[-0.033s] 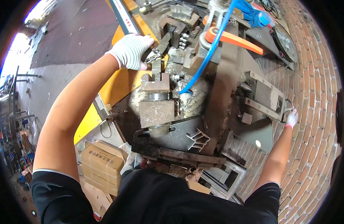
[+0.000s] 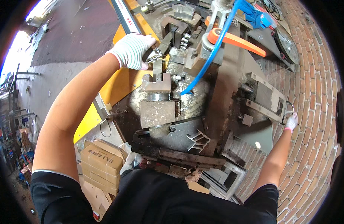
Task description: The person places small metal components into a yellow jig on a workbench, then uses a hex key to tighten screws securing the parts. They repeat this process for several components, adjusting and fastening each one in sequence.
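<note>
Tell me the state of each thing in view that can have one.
Left hand: gloved, fingers curled at a silvery metal piece; grip hidden
Right hand: gloved, at a dark loop; grip unclear
Orange lever: angled out rightward, untouched
Blue hose: curved, crossing before the lever
Metal profile: lying on the dark plate
Cardboard box: not held; sealing unclear

right fingers (image 2: 294, 115) too small to tell

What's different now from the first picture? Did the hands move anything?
Nothing has clearly moved, been grabbed or let go; the whole view just shifted slightly. The left hand in a white striped glove stays by the small shiny metal piece, the gloved right hand by the black curved handle.
</note>
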Demonstrator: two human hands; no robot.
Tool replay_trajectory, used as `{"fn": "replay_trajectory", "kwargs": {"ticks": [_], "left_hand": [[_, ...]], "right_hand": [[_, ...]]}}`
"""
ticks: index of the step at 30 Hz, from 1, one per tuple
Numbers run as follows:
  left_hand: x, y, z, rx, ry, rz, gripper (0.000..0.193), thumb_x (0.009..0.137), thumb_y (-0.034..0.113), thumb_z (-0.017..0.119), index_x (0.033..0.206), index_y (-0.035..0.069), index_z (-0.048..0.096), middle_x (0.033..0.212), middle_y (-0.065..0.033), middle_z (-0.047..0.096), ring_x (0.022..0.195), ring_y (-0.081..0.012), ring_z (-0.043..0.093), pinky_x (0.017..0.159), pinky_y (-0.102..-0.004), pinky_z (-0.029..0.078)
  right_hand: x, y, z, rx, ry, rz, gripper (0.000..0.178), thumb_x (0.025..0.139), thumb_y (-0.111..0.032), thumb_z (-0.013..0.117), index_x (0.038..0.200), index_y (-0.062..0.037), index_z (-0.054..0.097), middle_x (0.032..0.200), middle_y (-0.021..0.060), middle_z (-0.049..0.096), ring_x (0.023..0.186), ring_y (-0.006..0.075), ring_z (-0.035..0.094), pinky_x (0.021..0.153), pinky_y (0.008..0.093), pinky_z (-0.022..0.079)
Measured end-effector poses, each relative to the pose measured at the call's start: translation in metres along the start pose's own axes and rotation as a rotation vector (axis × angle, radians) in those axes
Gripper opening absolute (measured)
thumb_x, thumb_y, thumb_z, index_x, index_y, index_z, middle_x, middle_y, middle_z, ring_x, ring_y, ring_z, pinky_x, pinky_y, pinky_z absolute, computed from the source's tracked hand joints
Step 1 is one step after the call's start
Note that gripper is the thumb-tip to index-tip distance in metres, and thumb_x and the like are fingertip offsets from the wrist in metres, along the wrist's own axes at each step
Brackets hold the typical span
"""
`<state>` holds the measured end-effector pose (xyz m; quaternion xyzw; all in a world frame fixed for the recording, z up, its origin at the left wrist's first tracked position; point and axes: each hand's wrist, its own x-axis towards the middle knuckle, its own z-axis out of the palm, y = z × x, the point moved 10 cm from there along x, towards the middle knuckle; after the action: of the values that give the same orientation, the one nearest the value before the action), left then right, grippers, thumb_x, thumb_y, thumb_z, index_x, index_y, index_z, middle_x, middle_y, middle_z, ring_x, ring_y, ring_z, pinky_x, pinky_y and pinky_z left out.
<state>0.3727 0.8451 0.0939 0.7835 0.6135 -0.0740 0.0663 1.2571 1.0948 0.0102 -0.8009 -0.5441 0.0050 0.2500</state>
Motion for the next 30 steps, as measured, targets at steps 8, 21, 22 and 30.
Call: {"fn": "replay_trajectory", "kwargs": {"ticks": [8, 21, 22, 30], "left_hand": [[0.0, 0.001, -0.002, 0.007, -0.003, 0.004, 0.071, 0.062, 0.041, 0.086, 0.117, 0.003, 0.06, 0.107, -0.018, 0.067, 0.104, -0.0391, 0.065, 0.094, -0.0446, 0.051], [0.0, 0.0, -0.001, -0.019, 0.085, 0.008, 0.066, 0.056, 0.035, 0.086, 0.11, 0.006, 0.062, 0.101, -0.0161, 0.067, 0.098, -0.0389, 0.065, 0.091, -0.0439, 0.052], [0.001, 0.0, -0.001, 0.001, 0.09, 0.019, 0.066, 0.056, 0.035, 0.087, 0.111, 0.006, 0.062, 0.1, -0.016, 0.067, 0.099, -0.0387, 0.065, 0.09, -0.044, 0.052], [0.004, -0.002, 0.007, 0.055, 0.058, 0.012, 0.079, 0.057, 0.036, 0.087, 0.125, 0.005, 0.059, 0.107, -0.0177, 0.066, 0.103, -0.0393, 0.065, 0.093, -0.0445, 0.052]], "right_hand": [[-0.116, 0.004, 0.051, 1.212, -0.125, 0.462, 0.063, 0.103, -0.043, 0.037, 0.139, 0.0039, 0.057, 0.134, 0.0224, 0.064, 0.123, 0.0365, 0.063, 0.111, 0.0462, 0.048], [0.065, -0.017, 0.051, 0.489, -0.469, 0.227, 0.056, 0.101, -0.046, 0.056, 0.143, -0.0091, 0.058, 0.132, 0.0128, 0.065, 0.112, 0.018, 0.062, 0.096, 0.032, 0.046], [0.062, -0.004, 0.057, 0.61, -0.532, 0.376, 0.055, 0.102, -0.046, 0.053, 0.142, -0.0084, 0.059, 0.125, 0.0118, 0.069, 0.106, 0.0158, 0.064, 0.094, 0.0328, 0.049], [0.056, 0.124, 0.088, 0.651, -0.414, 0.153, 0.048, 0.105, -0.025, 0.046, 0.149, -0.0053, 0.05, 0.141, 0.0099, 0.061, 0.128, 0.0227, 0.057, 0.11, 0.0379, 0.044]]}}
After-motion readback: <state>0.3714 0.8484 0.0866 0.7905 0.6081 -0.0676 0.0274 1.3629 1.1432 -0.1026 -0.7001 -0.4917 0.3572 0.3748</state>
